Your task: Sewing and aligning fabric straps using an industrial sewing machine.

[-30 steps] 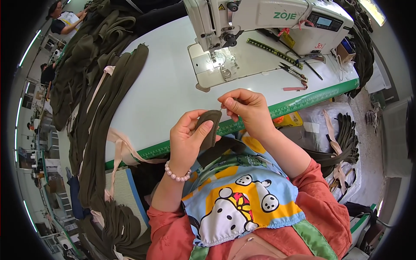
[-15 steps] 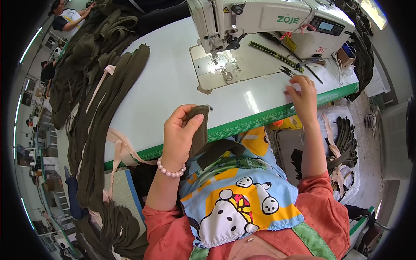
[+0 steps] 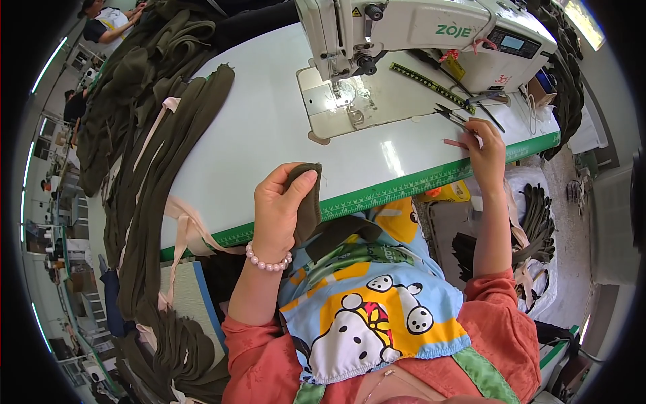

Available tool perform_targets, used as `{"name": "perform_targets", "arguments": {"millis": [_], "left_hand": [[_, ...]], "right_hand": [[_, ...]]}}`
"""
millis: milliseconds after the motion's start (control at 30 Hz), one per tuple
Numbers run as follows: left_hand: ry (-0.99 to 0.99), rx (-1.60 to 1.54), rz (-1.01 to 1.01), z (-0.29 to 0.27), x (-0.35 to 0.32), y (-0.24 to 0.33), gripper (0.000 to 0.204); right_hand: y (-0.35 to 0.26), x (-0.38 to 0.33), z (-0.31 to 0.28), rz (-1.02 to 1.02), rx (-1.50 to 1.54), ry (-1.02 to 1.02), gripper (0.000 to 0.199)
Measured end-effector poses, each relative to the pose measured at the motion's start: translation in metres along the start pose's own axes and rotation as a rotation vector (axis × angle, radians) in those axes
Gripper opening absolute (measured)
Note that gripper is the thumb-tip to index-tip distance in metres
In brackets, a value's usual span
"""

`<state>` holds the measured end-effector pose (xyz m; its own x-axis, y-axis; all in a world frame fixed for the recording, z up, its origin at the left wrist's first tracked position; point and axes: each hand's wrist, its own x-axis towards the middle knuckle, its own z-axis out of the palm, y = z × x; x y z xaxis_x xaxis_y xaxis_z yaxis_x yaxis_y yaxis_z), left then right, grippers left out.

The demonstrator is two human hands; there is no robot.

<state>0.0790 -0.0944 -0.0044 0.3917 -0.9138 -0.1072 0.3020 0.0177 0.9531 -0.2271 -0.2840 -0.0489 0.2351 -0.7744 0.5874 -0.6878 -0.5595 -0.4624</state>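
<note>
**Sewing station: fabric piece held, tool being reached**

Workshop rows recede at 9 o'clock, where other people sit well apart from you. Your white sewing table (image 3: 269, 135), smooth and glossy with a green ruled tape along its near edge, fills the centre. Long olive-green fabric strips (image 3: 168, 175), soft and matte, drape in a heap over the table's left edge from 11 to 7 o'clock, tied in places with pale pink ribbon. At 12 o'clock stands the white sewing machine (image 3: 417, 30), hard-cased, its needle over a flat metal plate.

Your left hand (image 3: 279, 205), wearing a pink bead bracelet, is closed on a small olive fabric piece (image 3: 306, 202), thumb pressed on its face, just in front of the table edge at centre. Your right hand (image 3: 486, 145) rests at 2 o'clock on the table, fingertips touching a thin pink marker (image 3: 455, 143), just beside slim dark thread snips (image 3: 447, 114); whether it has gripped the marker cannot be told.

The step in hand appears to be fetching a small tool while the piece waits. The next move likely calls for a firm pinch on the tool, then bringing it to the held fabric.
</note>
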Motion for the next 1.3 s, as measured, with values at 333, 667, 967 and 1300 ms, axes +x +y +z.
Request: {"name": "perform_targets", "arguments": {"millis": [333,667,967,1300], "left_hand": [[-0.047,0.034,-0.039,0.006,-0.002,-0.009,0.014],[-0.055,0.087,-0.001,0.009,-0.002,-0.013,0.013],[-0.053,0.138,-0.005,0.009,-0.002,-0.014,0.011],[-0.092,0.166,-0.023,0.009,-0.002,-0.017,0.011]], "right_hand": [[0.008,0.015,0.01,0.135,-0.019,-0.177,0.017],[-0.06,-0.003,0.007,0.261,0.669,-0.317,0.01],[-0.142,-0.042,0.018,0.716,1.404,-0.952,0.024],[-0.152,-0.036,0.026,0.641,1.298,-0.915,0.025]]}}
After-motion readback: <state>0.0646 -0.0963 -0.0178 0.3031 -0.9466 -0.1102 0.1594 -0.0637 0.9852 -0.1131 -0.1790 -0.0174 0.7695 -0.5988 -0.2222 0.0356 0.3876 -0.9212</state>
